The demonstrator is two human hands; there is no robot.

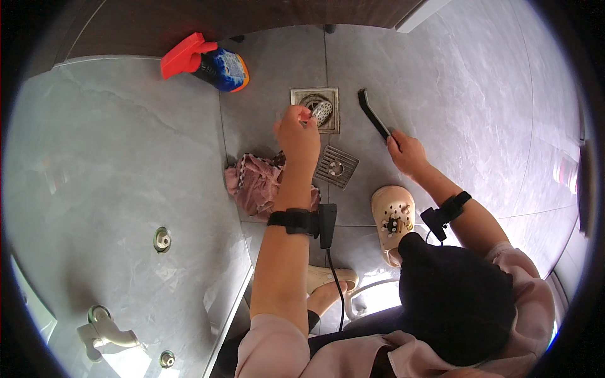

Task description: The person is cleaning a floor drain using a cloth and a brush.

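Note:
My left hand (299,135) is closed in a pinch on a small perforated metal drain strainer (322,113), held tilted over the square floor drain (334,125). The drain's metal frame looks stained, and the strainer and fingers hide part of its opening. To the right, my right hand (409,154) is wrapped round the near end of a slim black brush (373,113), which points away from me toward the upper left. Between my hands, closer to me, a slotted metal drain cover (337,167) lies on the floor. A crumpled pink cloth (255,183) lies partly beneath my left forearm.
A spray bottle (224,68) with a red trigger head lies near the dark cabinet panel (252,16). My feet wear beige clogs (392,211). On the left wall are a tap (107,334) and pipe fittings (162,239). Grey tiles (479,113) cover the floor.

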